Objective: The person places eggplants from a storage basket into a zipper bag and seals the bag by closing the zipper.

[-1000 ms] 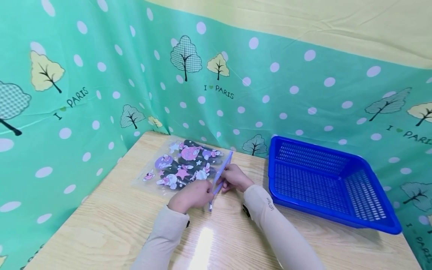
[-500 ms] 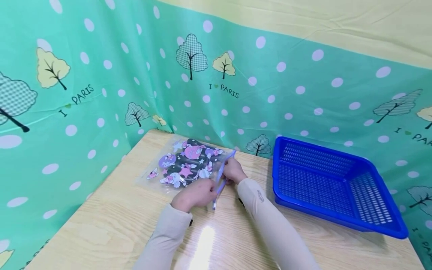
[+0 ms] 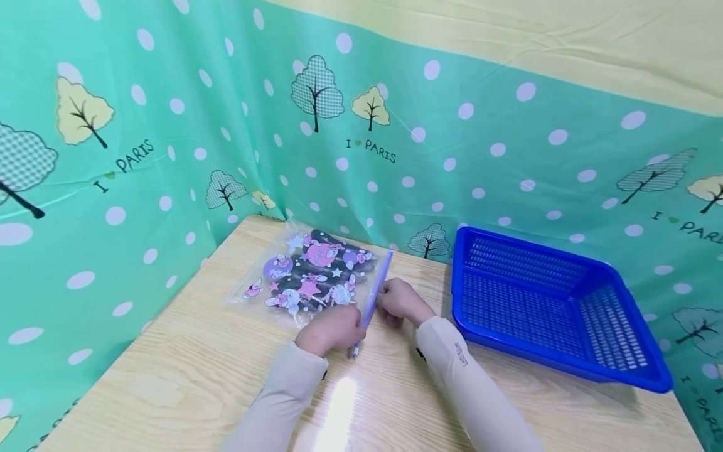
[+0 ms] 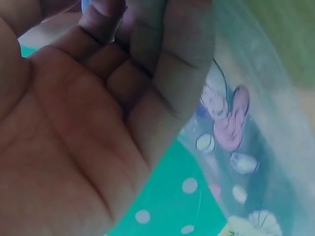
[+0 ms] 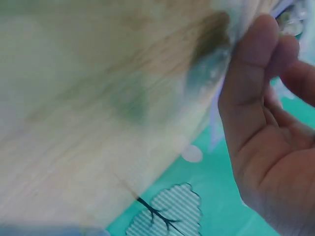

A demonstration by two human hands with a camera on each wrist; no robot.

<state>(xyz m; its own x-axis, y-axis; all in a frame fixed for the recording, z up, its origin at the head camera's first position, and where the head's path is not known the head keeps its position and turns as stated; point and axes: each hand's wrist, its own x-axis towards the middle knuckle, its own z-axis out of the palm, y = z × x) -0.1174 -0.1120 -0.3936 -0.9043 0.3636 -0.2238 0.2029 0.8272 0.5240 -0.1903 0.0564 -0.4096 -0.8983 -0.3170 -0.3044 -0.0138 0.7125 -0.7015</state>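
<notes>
A clear zip bag (image 3: 309, 267) printed with pink and purple cartoon figures lies flat on the wooden table. Dark elongated items show through it; their kind is unclear. Its purple zip strip (image 3: 377, 286) runs along the right side, with a pale end piece (image 3: 354, 351) nearest me. My left hand (image 3: 332, 328) pinches the strip near that end, fingers curled; in the left wrist view the printed film (image 4: 246, 142) hangs beside the palm. Farther up, my right hand (image 3: 404, 300) holds the strip's outer edge between thumb and bent fingers, its fingertips partly hidden.
A blue plastic basket (image 3: 550, 370) with slatted walls stands on the table (image 3: 169, 376) to the right, close to my right forearm. Behind and to the left hangs a green dotted curtain (image 3: 186, 144) printed with trees.
The bag's mouth, parted between the hands before, now lies as one straight line. My right hand has shifted slightly toward me and right along the strip; the left stays near the near end.
</notes>
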